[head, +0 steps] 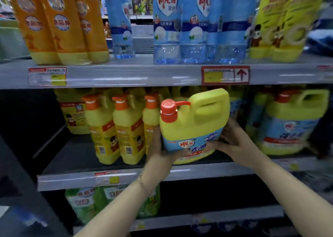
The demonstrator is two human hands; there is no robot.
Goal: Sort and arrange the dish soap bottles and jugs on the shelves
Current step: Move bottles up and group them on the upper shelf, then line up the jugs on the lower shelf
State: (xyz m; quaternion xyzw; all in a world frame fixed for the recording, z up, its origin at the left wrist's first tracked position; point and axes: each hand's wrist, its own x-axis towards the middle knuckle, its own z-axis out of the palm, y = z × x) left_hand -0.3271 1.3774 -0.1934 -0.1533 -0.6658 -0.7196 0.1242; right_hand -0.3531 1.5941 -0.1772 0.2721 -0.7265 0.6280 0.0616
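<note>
Glossy yellow plastic jug point(195, 121) with smooth orange plastic pump cap point(169, 111), glossy paper label point(192, 143), stood on matt grey metal shelf point(126, 178).

Grey metal shelving point(126, 74) runs in tiers, price labels point(47, 76) clipped along its edges; behind the top tier, what looks like another aisle point(142, 31), blurred.

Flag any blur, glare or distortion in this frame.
Head view: the yellow jug, with the left hand and right hand holding it, is fairly sharp; the orange bottles and price tag above smear with blur; the shelf edge bows from the wide lens; slight glare on the red pump cap; lower left is dark.
</note>
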